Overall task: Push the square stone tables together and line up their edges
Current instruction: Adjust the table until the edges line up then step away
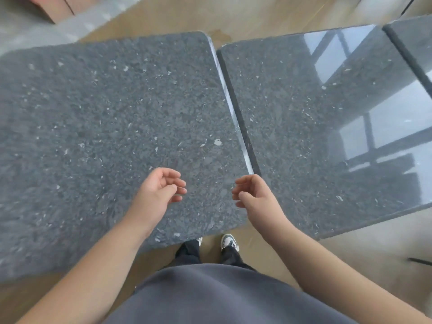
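Note:
Two dark grey speckled stone tables fill the view. The left table (105,127) and the right table (322,127) stand side by side, with only a thin seam between them from far to near. Their near edges are offset: the right one's near corner lies lower in the view. My left hand (160,190) hovers above the left table's near part, fingers loosely curled, holding nothing. Just above the seam's near end, my right hand (254,195) floats the same way, also holding nothing.
A third stone table (416,40) adjoins the right table at the far right. Light wooden floor (364,251) shows around the tables. My shoes (230,242) stand at the near edge. A pinkish box (49,5) sits far left. A dark rod (420,261) lies on the floor at right.

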A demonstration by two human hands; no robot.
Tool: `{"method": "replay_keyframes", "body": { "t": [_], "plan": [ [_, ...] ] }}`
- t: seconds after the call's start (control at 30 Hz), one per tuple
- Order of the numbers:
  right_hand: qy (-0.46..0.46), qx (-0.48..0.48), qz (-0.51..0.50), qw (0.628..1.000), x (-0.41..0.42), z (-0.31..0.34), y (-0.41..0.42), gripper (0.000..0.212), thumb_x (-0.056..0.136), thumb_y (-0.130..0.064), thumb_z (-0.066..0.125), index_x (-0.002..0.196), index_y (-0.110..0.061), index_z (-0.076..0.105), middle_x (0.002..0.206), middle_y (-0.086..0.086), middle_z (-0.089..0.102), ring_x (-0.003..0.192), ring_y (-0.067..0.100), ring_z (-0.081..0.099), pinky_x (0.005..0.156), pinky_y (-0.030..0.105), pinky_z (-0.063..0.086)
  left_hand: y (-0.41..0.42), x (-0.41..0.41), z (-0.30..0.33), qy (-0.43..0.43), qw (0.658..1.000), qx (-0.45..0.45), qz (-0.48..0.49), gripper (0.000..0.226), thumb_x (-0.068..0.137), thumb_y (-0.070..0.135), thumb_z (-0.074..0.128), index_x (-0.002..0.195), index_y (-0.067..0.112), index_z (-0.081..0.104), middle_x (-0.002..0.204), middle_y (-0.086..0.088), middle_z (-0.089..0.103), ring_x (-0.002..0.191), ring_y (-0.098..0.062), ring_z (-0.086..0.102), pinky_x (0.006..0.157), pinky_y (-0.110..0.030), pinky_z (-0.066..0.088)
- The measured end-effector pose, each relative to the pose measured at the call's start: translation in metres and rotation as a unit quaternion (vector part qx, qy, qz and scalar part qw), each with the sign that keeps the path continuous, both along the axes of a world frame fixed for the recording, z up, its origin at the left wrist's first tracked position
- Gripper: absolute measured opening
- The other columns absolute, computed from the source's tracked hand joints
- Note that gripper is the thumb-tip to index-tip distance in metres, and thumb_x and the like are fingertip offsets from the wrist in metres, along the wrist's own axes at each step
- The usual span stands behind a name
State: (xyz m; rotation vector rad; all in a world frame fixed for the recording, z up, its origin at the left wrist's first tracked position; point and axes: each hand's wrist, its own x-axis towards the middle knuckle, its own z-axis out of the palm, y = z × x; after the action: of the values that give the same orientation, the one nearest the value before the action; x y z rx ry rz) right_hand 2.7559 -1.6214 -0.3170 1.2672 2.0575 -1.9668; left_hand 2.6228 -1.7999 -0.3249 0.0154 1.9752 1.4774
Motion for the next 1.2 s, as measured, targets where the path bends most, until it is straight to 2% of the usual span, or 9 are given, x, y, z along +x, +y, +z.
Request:
{"method": "replay_keyframes", "body": {
  "t": [0.1, 0.2, 0.3, 0.4, 0.73, 0.87, 0.97, 1.1, 1.2],
  "plan": [
    [0.014, -0.003, 0.047, 0.999, 0.002, -0.004, 0.013, 0.034, 0.091, 0.009, 0.036, 0.109, -0.011, 0.056, 0.092, 0.003, 0.065, 0.085, 0.016, 0.063, 0.084, 0.037, 0.054, 0.003, 0.020, 0.002, -0.012, 0.998, 0.015, 0.063, 0.030, 0.097, -0.011, 0.041, 0.104, 0.010, 0.060, 0.089, -0.005, 0.069, 0.081, -0.017, 0.070, 0.079, -0.038, 0.059],
    [0.006, -0.066, 0.063, 0.996, 0.010, -0.015, 0.023, 0.028, 0.093, 0.006, 0.039, 0.109, -0.009, 0.057, 0.092, 0.004, 0.065, 0.083, 0.017, 0.062, 0.084, 0.035, 0.054, 0.004, 0.043, -0.004, -0.041, 0.993, 0.030, 0.108, 0.028, 0.097, -0.010, 0.040, 0.106, 0.008, 0.060, 0.091, -0.008, 0.069, 0.082, -0.021, 0.069, 0.077, -0.038, 0.060],
    [-0.039, -0.145, 0.063, 0.987, 0.019, -0.037, 0.025, 0.019, 0.095, 0.002, 0.048, 0.103, -0.012, 0.058, 0.091, 0.006, 0.065, 0.083, 0.020, 0.061, 0.082, 0.036, 0.053, 0.001, 0.066, -0.025, -0.134, 0.972, 0.058, 0.184, 0.026, 0.098, -0.009, 0.039, 0.108, 0.004, 0.059, 0.092, -0.011, 0.068, 0.081, -0.024, 0.068, 0.075, -0.040, 0.058],
    [-0.080, -0.185, 0.065, 0.977, 0.033, -0.059, 0.019, 0.017, 0.095, 0.002, 0.049, 0.101, -0.013, 0.057, 0.090, 0.007, 0.064, 0.080, 0.019, 0.060, 0.073, 0.030, 0.053, -0.005, 0.087, -0.046, -0.220, 0.938, 0.078, 0.257, 0.026, 0.097, -0.008, 0.037, 0.104, 0.005, 0.059, 0.090, -0.010, 0.068, 0.080, -0.025, 0.068, 0.072, -0.040, 0.056],
    [-0.135, -0.255, 0.015, 0.957, 0.073, -0.096, 0.003, 0.019, 0.096, 0.006, 0.044, 0.109, -0.006, 0.051, 0.087, 0.011, 0.053, 0.070, 0.017, 0.052, 0.066, 0.028, 0.045, -0.038, 0.117, -0.083, -0.279, 0.918, 0.044, 0.277, 0.023, 0.098, -0.005, 0.037, 0.104, 0.007, 0.057, 0.092, -0.010, 0.067, 0.086, -0.026, 0.066, 0.077, -0.041, 0.055],
    [-0.151, -0.238, -0.012, 0.959, 0.079, -0.107, -0.015, 0.016, 0.097, 0.001, 0.046, 0.105, -0.009, 0.056, 0.089, 0.009, 0.060, 0.076, 0.020, 0.060, 0.079, 0.035, 0.054, -0.068, 0.120, -0.099, -0.343, 0.890, 0.067, 0.293, 0.022, 0.097, -0.002, 0.037, 0.097, 0.009, 0.056, 0.088, -0.008, 0.065, 0.084, -0.024, 0.064, 0.077, -0.040, 0.053],
    [-0.159, -0.229, -0.052, 0.959, 0.084, -0.117, -0.037, 0.016, 0.101, -0.006, 0.046, 0.112, -0.009, 0.057, 0.093, 0.009, 0.062, 0.083, 0.021, 0.063, 0.092, 0.042, 0.053, -0.097, 0.126, -0.113, -0.383, 0.861, 0.072, 0.326, 0.023, 0.094, -0.003, 0.034, 0.095, 0.008, 0.054, 0.087, -0.008, 0.061, 0.083, -0.023, 0.063, 0.076, -0.040, 0.051],
    [-0.147, -0.281, -0.122, 0.941, 0.101, -0.125, -0.070, 0.026, 0.100, -0.005, 0.043, 0.122, -0.004, 0.055, 0.104, 0.013, 0.063, 0.094, 0.023, 0.064, 0.082, 0.037, 0.053, -0.129, 0.133, -0.123, -0.391, 0.855, 0.078, 0.331, 0.025, 0.094, -0.004, 0.032, 0.091, 0.007, 0.053, 0.086, -0.008, 0.060, 0.082, -0.023, 0.062, 0.076, -0.038, 0.051],
    [-0.151, -0.299, -0.157, 0.929, 0.112, -0.133, -0.088, 0.027, 0.101, -0.004, 0.040, 0.124, -0.003, 0.053, 0.106, 0.012, 0.061, 0.093, 0.023, 0.063, 0.088, 0.038, 0.050, -0.146, 0.133, -0.131, -0.400, 0.849, 0.088, 0.335, 0.024, 0.094, -0.003, 0.032, 0.091, 0.007, 0.054, 0.087, -0.007, 0.061, 0.083, -0.023, 0.062, 0.075, -0.039, 0.051]
  ]
}}
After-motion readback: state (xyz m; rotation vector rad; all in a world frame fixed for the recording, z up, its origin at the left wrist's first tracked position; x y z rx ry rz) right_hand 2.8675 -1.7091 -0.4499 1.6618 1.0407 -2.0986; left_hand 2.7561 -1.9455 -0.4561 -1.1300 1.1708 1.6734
